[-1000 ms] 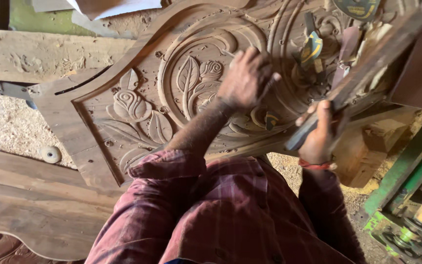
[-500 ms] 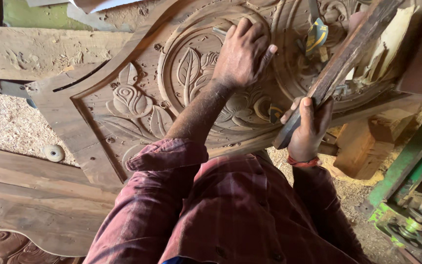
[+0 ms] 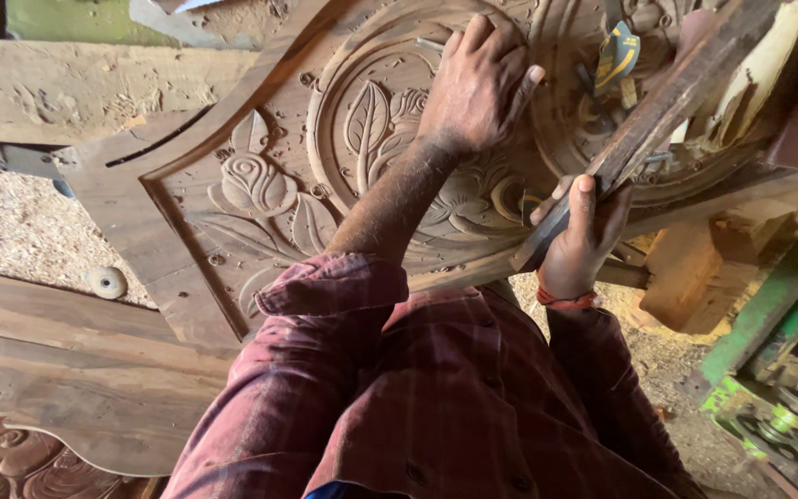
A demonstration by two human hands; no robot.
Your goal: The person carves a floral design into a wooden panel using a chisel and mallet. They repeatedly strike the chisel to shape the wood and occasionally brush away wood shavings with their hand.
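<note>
Holding a long wooden stick (image 3: pixel 658 111) low down in my right hand (image 3: pixel 579 236), I had that grip wrapped fully round its lower end, thumb up along the side. It looked stiff and fairly heavy, a rough dark length of timber best held near the bottom as I had it. My left hand (image 3: pixel 477 83) lay on the carved wooden panel (image 3: pixel 260 194), fingers curled down over the round floral medallion; a thin metal tool seemed to show at the knuckles, but I could not tell whether that grip really closed on anything. The panel lay flat in front of me, broad, thick and rigid, likely too heavy to lift one-handed, its raised petals and leaves open to chipping. I counted one stick, one carved panel, two plain planks (image 3: pixel 66 323) to my left, and one small round knob (image 3: pixel 105 282) in the sawdust.
</note>
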